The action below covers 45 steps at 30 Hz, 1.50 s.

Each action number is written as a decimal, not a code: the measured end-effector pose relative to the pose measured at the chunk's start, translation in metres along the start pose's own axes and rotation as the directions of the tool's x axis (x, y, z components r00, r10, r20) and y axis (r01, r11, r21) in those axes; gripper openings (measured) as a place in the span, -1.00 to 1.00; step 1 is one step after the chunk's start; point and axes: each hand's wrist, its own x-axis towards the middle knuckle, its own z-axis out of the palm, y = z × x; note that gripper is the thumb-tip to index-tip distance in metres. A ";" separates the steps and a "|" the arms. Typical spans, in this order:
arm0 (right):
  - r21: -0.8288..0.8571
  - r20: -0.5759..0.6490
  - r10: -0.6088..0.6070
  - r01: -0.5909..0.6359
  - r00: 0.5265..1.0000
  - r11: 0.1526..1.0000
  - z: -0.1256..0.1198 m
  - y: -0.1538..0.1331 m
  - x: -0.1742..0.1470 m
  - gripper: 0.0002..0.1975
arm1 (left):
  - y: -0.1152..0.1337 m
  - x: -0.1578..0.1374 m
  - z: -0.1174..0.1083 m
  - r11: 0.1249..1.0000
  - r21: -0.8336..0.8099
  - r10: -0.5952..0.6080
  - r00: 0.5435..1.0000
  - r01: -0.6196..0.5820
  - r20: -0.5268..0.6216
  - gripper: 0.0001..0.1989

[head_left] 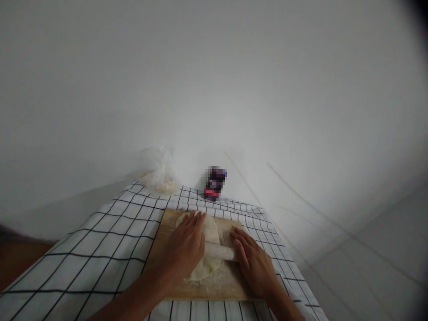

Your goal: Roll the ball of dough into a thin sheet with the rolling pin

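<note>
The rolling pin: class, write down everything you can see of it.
The rolling pin is a pale, flour-dusted cylinder, lying flat across the thin dough sheet on the wooden board. Only its middle shows: the left hand covers one end, the right hand the other, both palms down, pressing on it.

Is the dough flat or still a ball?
Flat. The dough lies spread thin on the wooden board, under the rolling pin and both hands.

A matt wooden board [230,285] lies on checked cloth [110,240], with soft floury dough [209,267] and a crinkled clear plastic bag [160,171].
</note>
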 end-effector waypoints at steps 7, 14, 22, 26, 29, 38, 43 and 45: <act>-0.025 0.005 0.050 -0.050 0.999 0.998 -0.002 -0.013 -0.025 -0.42 | 0.000 -0.009 -0.007 0.991 -0.011 0.130 0.991 -0.130 -0.030 -0.47; -0.035 -0.059 0.017 -0.019 0.998 0.999 -0.010 -0.027 -0.045 -0.51 | 0.005 -0.018 -0.005 0.993 0.015 0.114 0.981 -0.113 -0.158 -0.45; 0.043 -0.065 -0.052 0.054 0.997 0.998 -0.031 -0.027 -0.022 -0.57 | 0.013 -0.003 -0.042 0.920 -0.341 -0.182 0.981 0.195 0.071 -0.59; 0.018 -0.064 -0.148 0.149 0.987 0.989 -0.056 -0.026 0.009 -0.45 | 0.012 0.013 -0.061 0.901 -0.314 -0.294 0.954 0.299 0.065 -0.65; 0.030 -0.001 -0.194 0.194 0.981 0.981 -0.064 -0.024 0.033 -0.43 | 0.005 0.019 -0.065 0.894 -0.297 -0.336 0.940 0.336 0.051 -0.60; 0.077 0.112 -0.209 0.201 0.972 0.977 -0.034 -0.010 0.078 -0.46 | 0.000 0.016 -0.035 0.950 -0.156 -0.274 0.962 0.271 0.001 -0.63; 0.118 0.128 -0.245 0.231 0.961 0.966 -0.026 -0.004 0.097 -0.55 | -0.016 0.012 -0.013 0.987 0.073 -0.143 0.990 0.144 -0.012 -0.56; 0.117 0.112 -0.254 0.241 0.961 0.964 -0.021 -0.002 0.098 -0.57 | -0.020 0.011 -0.008 0.964 0.253 -0.083 0.996 0.083 -0.008 -0.50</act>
